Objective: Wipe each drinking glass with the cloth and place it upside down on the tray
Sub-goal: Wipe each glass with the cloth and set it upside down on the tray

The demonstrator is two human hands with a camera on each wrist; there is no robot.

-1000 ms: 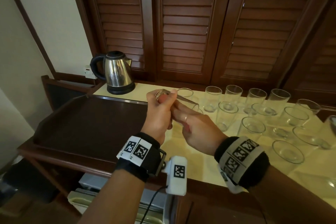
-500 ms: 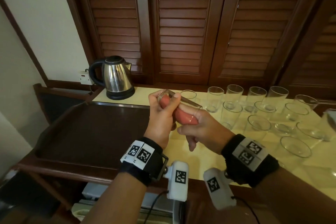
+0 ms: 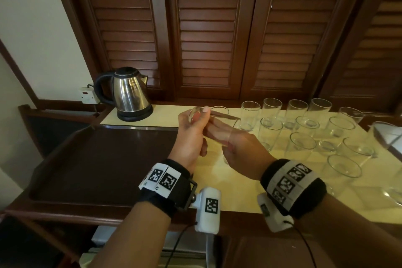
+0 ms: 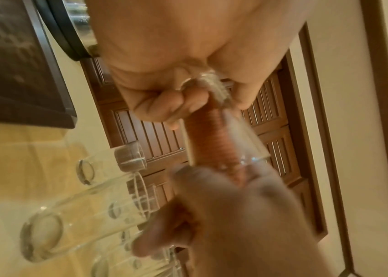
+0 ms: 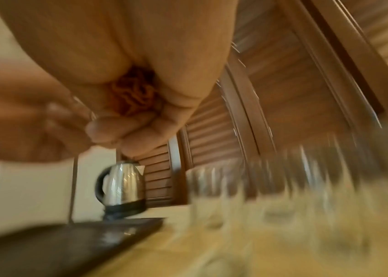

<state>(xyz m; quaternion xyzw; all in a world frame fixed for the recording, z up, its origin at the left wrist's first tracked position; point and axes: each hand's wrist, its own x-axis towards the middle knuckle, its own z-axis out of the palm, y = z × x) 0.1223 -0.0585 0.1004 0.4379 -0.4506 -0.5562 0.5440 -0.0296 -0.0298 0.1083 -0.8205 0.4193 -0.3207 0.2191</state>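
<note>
My left hand (image 3: 192, 128) grips a clear drinking glass (image 3: 219, 125) by its base, holding it on its side above the counter just right of the tray. An orange-pink cloth (image 4: 214, 135) is stuffed inside the glass (image 4: 230, 131). My right hand (image 3: 241, 150) holds the cloth (image 5: 134, 93) bunched in its curled fingers at the glass mouth. The dark brown tray (image 3: 93, 159) lies at the left with nothing on it. Several more clear glasses (image 3: 302, 137) stand upright on the yellow cloth-covered counter at the right.
A steel kettle (image 3: 128, 93) on a black base stands behind the tray, by a wall socket (image 3: 88, 94). Brown louvred doors (image 3: 206, 28) close off the back. A glass jug (image 3: 385, 137) stands at the far right edge.
My right hand has turned at the glass mouth and pushed the cloth in and out of the glass. The left hand stayed in place holding the base.
</note>
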